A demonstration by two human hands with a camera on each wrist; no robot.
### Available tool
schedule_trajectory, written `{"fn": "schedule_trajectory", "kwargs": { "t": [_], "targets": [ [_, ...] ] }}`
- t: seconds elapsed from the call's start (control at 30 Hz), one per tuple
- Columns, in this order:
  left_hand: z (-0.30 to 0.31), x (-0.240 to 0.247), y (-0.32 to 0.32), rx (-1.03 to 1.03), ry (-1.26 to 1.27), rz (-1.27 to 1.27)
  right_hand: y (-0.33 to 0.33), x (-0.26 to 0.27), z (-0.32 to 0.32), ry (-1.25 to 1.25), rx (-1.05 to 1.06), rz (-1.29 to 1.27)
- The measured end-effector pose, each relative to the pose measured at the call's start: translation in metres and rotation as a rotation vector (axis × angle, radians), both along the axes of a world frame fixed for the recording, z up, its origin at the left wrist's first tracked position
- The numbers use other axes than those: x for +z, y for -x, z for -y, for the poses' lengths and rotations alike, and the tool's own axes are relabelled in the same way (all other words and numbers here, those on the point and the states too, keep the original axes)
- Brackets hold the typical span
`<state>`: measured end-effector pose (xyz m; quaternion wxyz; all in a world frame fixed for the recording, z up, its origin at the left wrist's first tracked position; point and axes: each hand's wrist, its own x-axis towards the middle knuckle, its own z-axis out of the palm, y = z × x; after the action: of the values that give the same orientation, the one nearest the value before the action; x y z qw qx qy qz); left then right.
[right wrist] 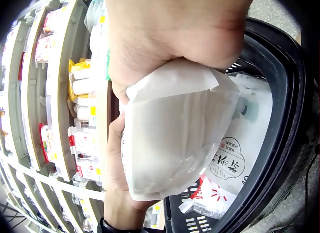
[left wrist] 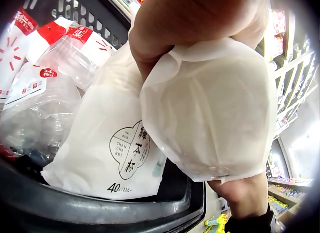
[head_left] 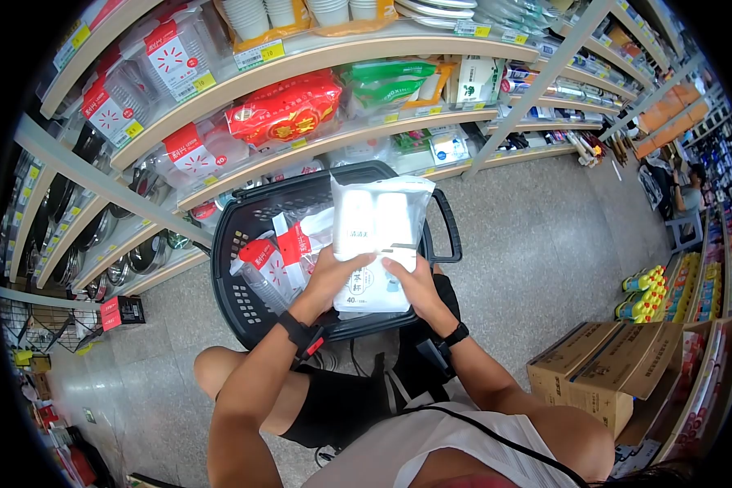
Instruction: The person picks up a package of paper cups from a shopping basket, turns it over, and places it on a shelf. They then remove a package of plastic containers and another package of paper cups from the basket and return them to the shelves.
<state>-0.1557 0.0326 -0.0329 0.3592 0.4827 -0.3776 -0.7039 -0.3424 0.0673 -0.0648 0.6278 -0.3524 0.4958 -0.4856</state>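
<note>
My left hand (head_left: 333, 278) and right hand (head_left: 413, 286) grip a white plastic-wrapped pack of paper cups (head_left: 376, 218) from both sides, thumbs lying on its near end. The held pack is tilted over a black shopping basket (head_left: 224, 281). In the left wrist view its pale, translucent wrapped end (left wrist: 210, 112) faces the camera. Beneath it, a second white pack (left wrist: 125, 165) printed with a cup emblem and "40" lies in the basket. Beside that sit clear plastic packs with red-and-white labels (head_left: 262, 259). Most of the fingers are hidden behind the held pack.
Shelves of disposable tableware (head_left: 366, 61) curve along the far side, with a red pack (head_left: 289, 110) and a green pack (head_left: 389, 81). The basket's handle (head_left: 449, 232) stands at its right. An open cardboard box (head_left: 602, 366) is on the right, and a person (head_left: 691, 195) sits farther off.
</note>
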Motion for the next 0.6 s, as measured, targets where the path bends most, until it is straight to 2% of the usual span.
{"fn": "schedule_trajectory", "kwargs": {
  "t": [0.6],
  "targets": [
    [0.001, 0.0028, -0.0009, -0.012, -0.006, -0.048, 0.0016, 0.0031, -0.0015, 0.006, 0.027, 0.018]
  ]
}}
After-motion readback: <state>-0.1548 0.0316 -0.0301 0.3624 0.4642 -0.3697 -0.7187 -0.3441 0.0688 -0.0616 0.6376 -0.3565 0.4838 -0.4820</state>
